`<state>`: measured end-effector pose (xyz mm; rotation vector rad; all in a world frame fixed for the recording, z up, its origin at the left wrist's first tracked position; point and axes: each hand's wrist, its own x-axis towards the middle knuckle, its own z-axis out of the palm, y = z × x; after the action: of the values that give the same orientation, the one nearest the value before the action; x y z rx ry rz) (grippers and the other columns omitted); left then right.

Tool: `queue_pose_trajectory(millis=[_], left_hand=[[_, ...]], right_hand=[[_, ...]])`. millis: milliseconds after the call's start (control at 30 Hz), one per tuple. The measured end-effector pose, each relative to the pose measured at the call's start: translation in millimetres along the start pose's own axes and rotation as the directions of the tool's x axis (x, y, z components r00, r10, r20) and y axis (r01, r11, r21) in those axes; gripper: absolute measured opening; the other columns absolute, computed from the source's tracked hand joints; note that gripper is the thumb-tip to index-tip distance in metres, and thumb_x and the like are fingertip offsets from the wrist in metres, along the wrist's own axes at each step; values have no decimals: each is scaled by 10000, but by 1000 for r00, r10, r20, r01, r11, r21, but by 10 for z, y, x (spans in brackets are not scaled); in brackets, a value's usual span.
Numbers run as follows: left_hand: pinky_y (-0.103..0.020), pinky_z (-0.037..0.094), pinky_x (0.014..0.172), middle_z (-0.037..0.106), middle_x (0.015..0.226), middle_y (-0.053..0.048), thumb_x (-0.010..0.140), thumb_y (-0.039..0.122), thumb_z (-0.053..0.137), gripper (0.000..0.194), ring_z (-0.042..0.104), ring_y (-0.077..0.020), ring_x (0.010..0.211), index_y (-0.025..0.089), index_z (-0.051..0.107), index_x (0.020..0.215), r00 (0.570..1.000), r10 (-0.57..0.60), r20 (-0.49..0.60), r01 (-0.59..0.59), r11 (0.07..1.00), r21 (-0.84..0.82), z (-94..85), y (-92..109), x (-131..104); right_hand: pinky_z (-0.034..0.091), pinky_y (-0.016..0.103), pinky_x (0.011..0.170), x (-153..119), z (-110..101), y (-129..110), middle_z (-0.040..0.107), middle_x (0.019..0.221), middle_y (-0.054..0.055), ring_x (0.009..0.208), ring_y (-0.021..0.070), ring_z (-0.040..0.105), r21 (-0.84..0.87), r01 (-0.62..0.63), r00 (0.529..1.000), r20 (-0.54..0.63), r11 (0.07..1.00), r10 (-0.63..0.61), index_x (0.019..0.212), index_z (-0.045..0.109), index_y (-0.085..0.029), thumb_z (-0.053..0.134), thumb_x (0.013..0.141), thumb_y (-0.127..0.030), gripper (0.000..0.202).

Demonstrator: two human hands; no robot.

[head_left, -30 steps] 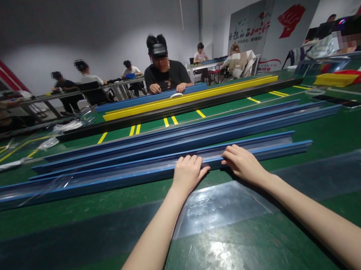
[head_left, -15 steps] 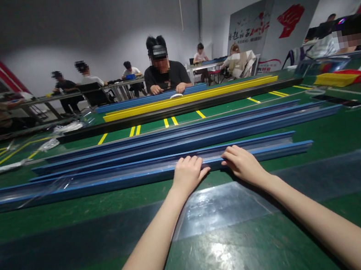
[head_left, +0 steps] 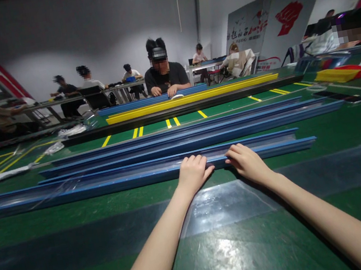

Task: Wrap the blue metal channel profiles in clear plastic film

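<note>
A long blue plastic channel (head_left: 153,177) with raised edges lies across the table in front of me. My left hand (head_left: 193,173) is closed over its near edge, fingers inside the channel and thumb along the outer face. A short gap to the right, my right hand (head_left: 246,160) grips the same edge with curled fingers; its thumb is mostly hidden. Clear film (head_left: 70,184) shows in the channel's left part. Beneath my forearms, a wide transparent plastic strip (head_left: 225,201) lies flat across the green table (head_left: 220,263).
Beyond lie more blue channels (head_left: 202,137), a black strip (head_left: 196,105) and a yellow strip (head_left: 225,90). A phone (head_left: 341,97) and a yellow tray (head_left: 334,76) are at the right. A co-worker (head_left: 165,75) sits opposite, hands on another blue piece.
My view has shifted slightly, moving the table's things a little to the right in the picture. Both my hands keep their hold on the channel. The co-worker's hand opposite has shifted.
</note>
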<state>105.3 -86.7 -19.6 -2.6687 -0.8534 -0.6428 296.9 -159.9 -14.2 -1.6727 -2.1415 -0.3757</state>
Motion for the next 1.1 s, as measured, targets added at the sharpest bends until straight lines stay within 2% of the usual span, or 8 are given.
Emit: queue_pose_trajectory(millis=[267, 400, 467, 633, 767, 833, 967, 1100], left_hand=[[-318, 348, 693, 626, 843, -70, 864, 451, 411, 324, 555, -204, 816, 164, 562, 859, 999, -7, 41, 7, 1000, -20, -25, 5, 12], [-269, 387, 694, 643, 898, -35, 865, 444, 422, 298, 585, -171, 836, 181, 557, 900, 990, -84, 115, 99, 985, -139, -148, -30, 60], [-251, 402, 666, 653, 918, -21, 848, 463, 445, 297, 600, -168, 841, 201, 562, 923, 976, -93, 195, 129, 975, -182, -234, -72, 93], [-255, 422, 647, 672, 921, -28, 793, 475, 522, 291, 619, -199, 847, 228, 598, 924, 916, -117, 384, 186, 971, -147, -449, -250, 124], [-248, 426, 649, 677, 901, -18, 763, 426, 570, 235, 620, -197, 846, 236, 620, 892, 877, -164, 452, 257, 954, -152, -570, -411, 52], [-247, 428, 657, 674, 923, -21, 751, 406, 587, 234, 617, -198, 858, 236, 620, 909, 872, -180, 456, 268, 954, -136, -588, -470, -4], [-249, 431, 683, 655, 980, -34, 751, 393, 586, 243, 602, -204, 908, 228, 615, 926, 891, -169, 422, 225, 971, -86, -540, -529, -105], [-241, 427, 679, 651, 946, -27, 774, 392, 564, 218, 598, -190, 905, 217, 609, 897, 915, -169, 367, 196, 980, -36, -473, -535, -172]], right_hand=[[339, 308, 683, -12, 22, -3, 562, 844, 76, 787, 198, 438, 32, -37, 999, -25, 999, 38, 859, 584, -182, 406, 868, -277, 202], [346, 309, 699, -4, 7, -25, 571, 846, 72, 791, 196, 448, 50, -65, 998, -18, 997, 66, 855, 587, -174, 411, 866, -276, 203], [346, 308, 704, 3, 0, -33, 579, 852, 70, 799, 195, 458, 61, -82, 997, -7, 995, 83, 860, 586, -173, 412, 865, -283, 206], [337, 306, 710, 29, -19, -57, 609, 876, 60, 832, 196, 494, 69, -123, 992, 42, 990, 120, 904, 582, -184, 423, 852, -294, 200], [325, 304, 719, 74, -43, -134, 624, 904, 48, 869, 198, 511, 66, -143, 988, 72, 988, 138, 941, 578, -195, 426, 849, -291, 202], [323, 301, 719, 112, -42, -198, 627, 907, 46, 878, 198, 517, 65, -140, 988, 81, 988, 134, 936, 579, -198, 439, 846, -308, 199], [326, 293, 710, 193, -2, -327, 625, 904, 48, 881, 192, 524, 74, -121, 990, 86, 990, 115, 913, 581, -198, 464, 840, -343, 200], [326, 283, 695, 216, 56, -368, 616, 875, 54, 845, 184, 523, 34, -101, 994, 52, 994, 99, 893, 583, -183, 444, 855, -289, 180]])
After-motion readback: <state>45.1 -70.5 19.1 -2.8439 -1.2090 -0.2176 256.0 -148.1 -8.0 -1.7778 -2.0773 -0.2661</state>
